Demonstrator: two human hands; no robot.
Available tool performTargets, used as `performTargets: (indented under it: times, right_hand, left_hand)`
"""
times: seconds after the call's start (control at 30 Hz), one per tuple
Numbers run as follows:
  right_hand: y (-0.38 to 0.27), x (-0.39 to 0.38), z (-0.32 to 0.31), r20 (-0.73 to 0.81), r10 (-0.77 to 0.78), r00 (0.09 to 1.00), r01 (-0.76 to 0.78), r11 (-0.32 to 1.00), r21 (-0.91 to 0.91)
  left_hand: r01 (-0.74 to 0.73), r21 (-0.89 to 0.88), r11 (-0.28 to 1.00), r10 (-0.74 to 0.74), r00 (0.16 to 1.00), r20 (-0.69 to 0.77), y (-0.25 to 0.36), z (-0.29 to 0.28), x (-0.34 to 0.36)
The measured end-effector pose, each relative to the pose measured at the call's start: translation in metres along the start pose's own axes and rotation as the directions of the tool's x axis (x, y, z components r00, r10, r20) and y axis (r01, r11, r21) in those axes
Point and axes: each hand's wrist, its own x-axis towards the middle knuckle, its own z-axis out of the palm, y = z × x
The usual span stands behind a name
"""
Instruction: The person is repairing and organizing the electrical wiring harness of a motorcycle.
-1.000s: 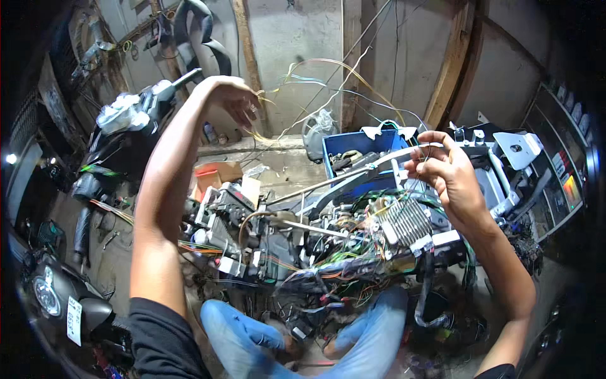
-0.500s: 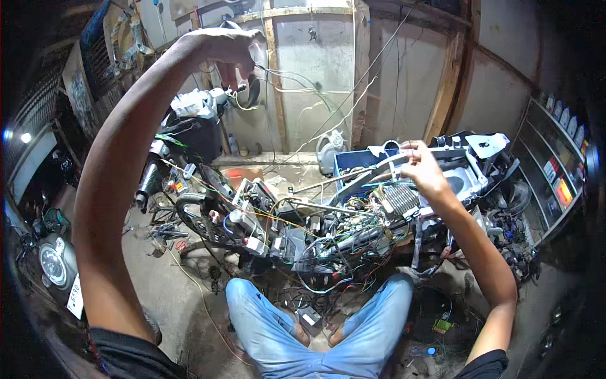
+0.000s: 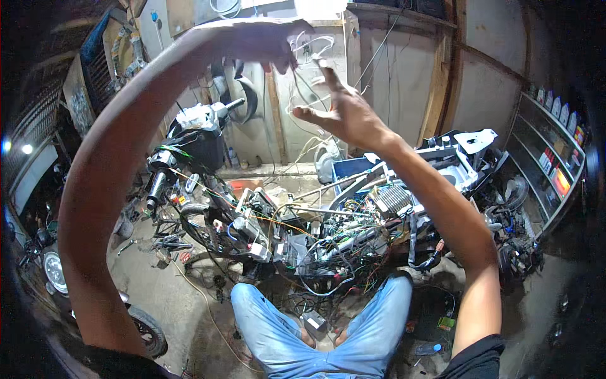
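Raised high in front of the wall, my left hand [image 3: 278, 45] has its fingers closed on a thin pale wire [image 3: 315, 40], which loops out to the right of the fingertips. My right hand [image 3: 351, 115] reaches up just below and right of it, thumb and fingers spread apart around the hanging strands, with no grip on them that I can see. Beneath both hands lies a stripped motorcycle frame [image 3: 379, 235] with bundles of coloured wires [image 3: 315, 243]. Its handlebar end [image 3: 202, 120], partly wrapped in white plastic, stands at the left.
A shelf with bottles [image 3: 549, 151] stands at the right. A blue crate [image 3: 350, 168] and a grey-white jug [image 3: 327, 161] sit behind the frame. Loose parts [image 3: 172, 242] and a cable [image 3: 205, 303] lie on the floor. A bright lamp [image 3: 320, 7] glows at the top.
My left hand has moved right and up with the wire. My right hand has left the rear of the frame, rising up and left towards it, and its fingers have spread.
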Motion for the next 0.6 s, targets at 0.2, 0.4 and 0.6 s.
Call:
performTargets:
  times: [0.2, 0.4, 0.6]
  right_hand:
    - [0.036, -0.021, 0.031, 0.059, 0.027, 0.998, -0.017, 0.985, -0.169]
    - [0.134, -0.079, 0.022, -0.247, -0.038, 0.968, -0.047, 0.944, -0.327]
    - [0.226, -0.119, -0.011, -0.052, 0.299, 0.953, -0.297, 0.954, 0.041]
  left_hand:
    - [-0.1, -0.267, 0.958, 0.046, 0.978, -0.202, -0.173, -0.127, -0.079]
    - [-0.091, -0.125, 0.988, 0.039, 0.929, -0.368, -0.254, -0.124, -0.241]
    - [-0.062, 0.038, 0.997, 0.072, 0.843, -0.533, -0.247, -0.139, -0.264]
